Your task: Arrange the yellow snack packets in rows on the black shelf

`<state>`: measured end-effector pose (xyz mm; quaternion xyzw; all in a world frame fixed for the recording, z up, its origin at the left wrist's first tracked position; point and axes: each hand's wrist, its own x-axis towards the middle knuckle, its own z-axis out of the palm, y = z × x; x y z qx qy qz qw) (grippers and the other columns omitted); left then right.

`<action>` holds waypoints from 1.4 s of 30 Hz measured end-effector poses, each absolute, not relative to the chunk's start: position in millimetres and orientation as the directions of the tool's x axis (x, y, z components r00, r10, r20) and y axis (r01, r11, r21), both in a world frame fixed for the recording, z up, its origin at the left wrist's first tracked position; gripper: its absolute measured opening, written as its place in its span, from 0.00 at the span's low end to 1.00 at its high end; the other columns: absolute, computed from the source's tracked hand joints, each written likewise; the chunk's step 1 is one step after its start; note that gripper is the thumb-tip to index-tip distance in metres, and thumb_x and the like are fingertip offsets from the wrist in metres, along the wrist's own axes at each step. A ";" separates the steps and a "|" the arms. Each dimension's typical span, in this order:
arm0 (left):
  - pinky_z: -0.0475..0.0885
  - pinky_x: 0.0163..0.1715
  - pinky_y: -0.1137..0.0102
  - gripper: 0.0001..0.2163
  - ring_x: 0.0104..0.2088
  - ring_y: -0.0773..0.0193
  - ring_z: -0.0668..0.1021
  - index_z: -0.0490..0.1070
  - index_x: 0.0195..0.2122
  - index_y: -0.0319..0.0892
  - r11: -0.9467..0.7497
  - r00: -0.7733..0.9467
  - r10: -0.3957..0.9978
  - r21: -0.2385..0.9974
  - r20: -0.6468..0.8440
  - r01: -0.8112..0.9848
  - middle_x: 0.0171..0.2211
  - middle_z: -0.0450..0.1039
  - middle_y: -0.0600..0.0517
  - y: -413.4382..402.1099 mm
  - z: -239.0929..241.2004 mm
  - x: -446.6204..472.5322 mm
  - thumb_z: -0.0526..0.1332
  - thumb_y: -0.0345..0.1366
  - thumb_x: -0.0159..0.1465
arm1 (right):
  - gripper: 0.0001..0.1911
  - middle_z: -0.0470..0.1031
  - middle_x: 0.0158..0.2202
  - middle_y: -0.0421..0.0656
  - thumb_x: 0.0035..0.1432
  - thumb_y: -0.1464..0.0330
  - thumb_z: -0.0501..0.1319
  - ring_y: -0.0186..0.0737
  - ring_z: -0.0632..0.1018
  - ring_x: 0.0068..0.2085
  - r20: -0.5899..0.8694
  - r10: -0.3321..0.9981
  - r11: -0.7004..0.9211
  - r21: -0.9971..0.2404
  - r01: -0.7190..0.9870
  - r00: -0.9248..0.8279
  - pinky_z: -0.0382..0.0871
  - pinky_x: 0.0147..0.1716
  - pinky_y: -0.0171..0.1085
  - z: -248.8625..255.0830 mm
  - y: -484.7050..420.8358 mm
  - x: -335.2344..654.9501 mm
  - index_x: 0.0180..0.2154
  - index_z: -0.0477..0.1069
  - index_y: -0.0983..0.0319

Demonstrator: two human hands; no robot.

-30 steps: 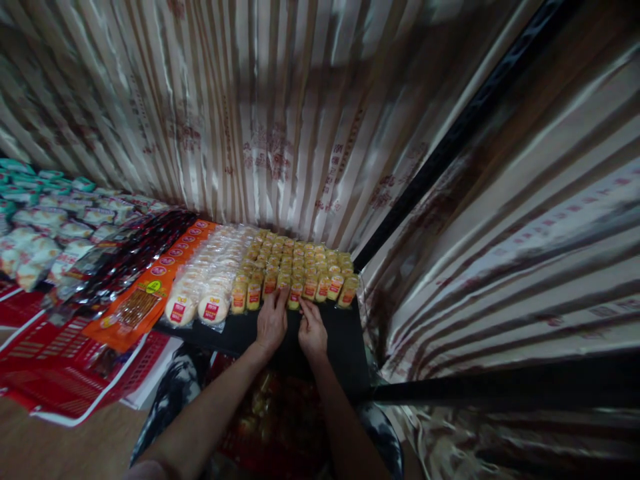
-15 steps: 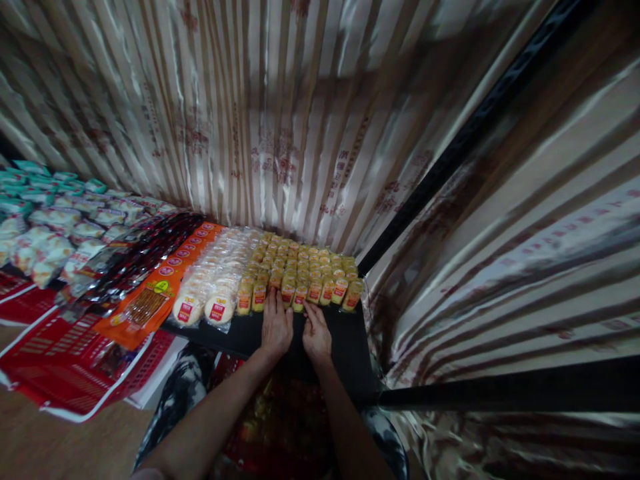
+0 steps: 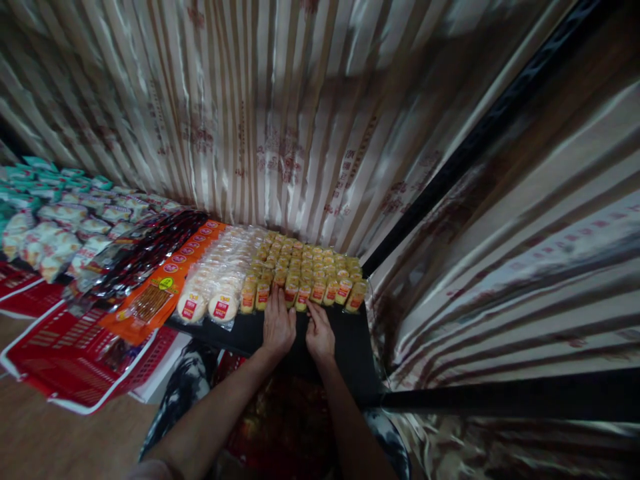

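Observation:
Rows of small yellow wrapped snack packs (image 3: 317,290) with red labels stand on a black shelf (image 3: 353,340). My left hand (image 3: 279,327) lies against the front row, its fingers stretched out and its fingertips touching a pack. Close beside it, my right hand (image 3: 320,333) has its fingers extended toward the front row, the fingertips at the base of a pack. Neither hand is wrapped around anything. Left of the yellow packs are rows of round white crackers (image 3: 223,307) in clear wrappers.
Orange snack bags (image 3: 150,300), dark shiny packets (image 3: 143,250) and white and teal packets (image 3: 65,213) continue leftward along the shelf. Red baskets (image 3: 75,357) stand below at left. A striped plastic curtain (image 3: 280,100) hangs behind, with black metal posts (image 3: 465,153) at right.
The view has shifted slightly, so everything sits a little further right. My hands keep almost the same place at the front row, the right fingers slightly more bent.

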<state>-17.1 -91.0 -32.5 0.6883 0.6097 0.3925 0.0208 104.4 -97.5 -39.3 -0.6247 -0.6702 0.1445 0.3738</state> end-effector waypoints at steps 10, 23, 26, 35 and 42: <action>0.60 0.55 0.52 0.23 0.61 0.50 0.56 0.49 0.60 0.31 -0.160 -0.157 0.850 0.531 0.503 0.832 0.60 0.53 0.34 -127.0 -40.2 -39.1 0.46 0.34 0.65 | 0.30 0.67 0.51 0.42 0.52 0.78 0.46 0.34 0.75 0.42 0.336 0.940 0.182 -0.651 0.737 0.064 0.69 0.45 0.34 -38.9 -97.9 103.4 0.56 0.61 0.54; 0.58 0.57 0.54 0.24 0.63 0.53 0.51 0.45 0.61 0.31 -0.267 -0.050 0.840 0.490 0.541 0.830 0.61 0.52 0.36 -102.3 -42.2 -49.2 0.45 0.33 0.65 | 0.30 0.68 0.50 0.42 0.51 0.78 0.46 0.33 0.75 0.42 0.365 0.929 0.212 -0.650 0.729 0.056 0.69 0.46 0.33 -41.5 -96.1 104.3 0.55 0.62 0.55; 0.58 0.58 0.54 0.24 0.63 0.53 0.51 0.45 0.61 0.30 -0.277 -0.035 0.839 0.483 0.542 0.831 0.61 0.51 0.35 -100.3 -42.7 -49.6 0.45 0.33 0.65 | 0.30 0.67 0.50 0.43 0.52 0.78 0.45 0.33 0.75 0.42 0.358 0.932 0.210 -0.661 0.720 0.057 0.68 0.46 0.33 -41.1 -95.8 104.0 0.55 0.62 0.55; 0.56 0.57 0.52 0.21 0.63 0.51 0.50 0.52 0.59 0.32 -0.217 -0.123 0.839 0.532 0.531 0.818 0.61 0.50 0.36 -119.1 -29.9 -61.8 0.47 0.33 0.65 | 0.27 0.66 0.49 0.44 0.54 0.76 0.46 0.34 0.74 0.42 0.339 0.939 0.189 -0.648 0.738 0.057 0.69 0.44 0.34 -39.3 -96.9 104.6 0.55 0.62 0.55; 0.58 0.56 0.51 0.22 0.63 0.51 0.51 0.48 0.60 0.31 -0.197 -0.141 0.838 0.534 0.527 0.822 0.60 0.51 0.34 -125.9 -44.8 -70.8 0.45 0.33 0.65 | 0.27 0.67 0.48 0.43 0.54 0.75 0.46 0.34 0.73 0.43 0.339 0.939 0.183 -0.634 0.751 0.058 0.69 0.44 0.34 -39.4 -96.6 104.3 0.54 0.63 0.56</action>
